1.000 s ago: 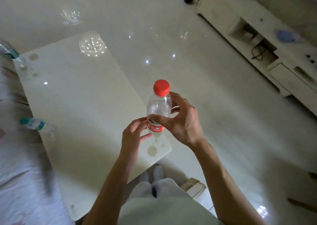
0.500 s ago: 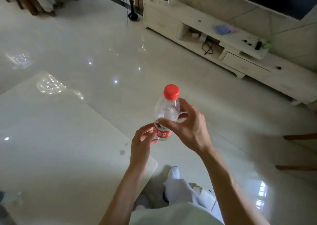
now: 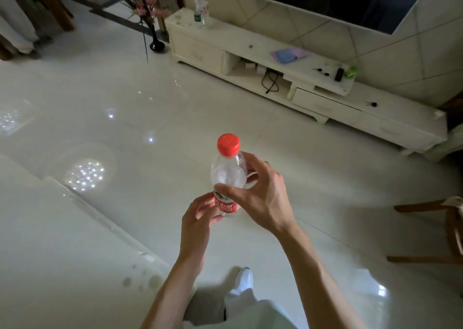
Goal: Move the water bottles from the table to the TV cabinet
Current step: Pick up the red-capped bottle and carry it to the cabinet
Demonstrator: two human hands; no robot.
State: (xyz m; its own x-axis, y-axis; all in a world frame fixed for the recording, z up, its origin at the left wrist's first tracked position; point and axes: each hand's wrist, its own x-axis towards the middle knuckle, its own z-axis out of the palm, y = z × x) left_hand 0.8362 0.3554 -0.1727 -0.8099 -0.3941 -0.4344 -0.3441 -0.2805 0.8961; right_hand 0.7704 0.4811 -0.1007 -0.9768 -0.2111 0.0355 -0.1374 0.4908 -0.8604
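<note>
A clear water bottle (image 3: 229, 173) with a red cap and red label stands upright in the air in front of me. My right hand (image 3: 260, 198) grips its body, thumb in front and fingers behind. My left hand (image 3: 198, 218) holds the lower part by the label from the left. The white TV cabinet (image 3: 295, 60) runs along the far wall, and another bottle (image 3: 200, 15) stands on its left end. The white table (image 3: 57, 241) lies at the lower left.
A black vase with flowers (image 3: 156, 44) stands on the floor left of the cabinet. On the cabinet top lie a purple-blue cloth (image 3: 288, 54) and small dark items (image 3: 339, 74). Wooden chair legs (image 3: 431, 231) reach in at the right. Glossy tiled floor lies between me and the cabinet.
The view has swung from the table toward the TV cabinet, which now fills the upper frame. The bottle stays upright in both hands.
</note>
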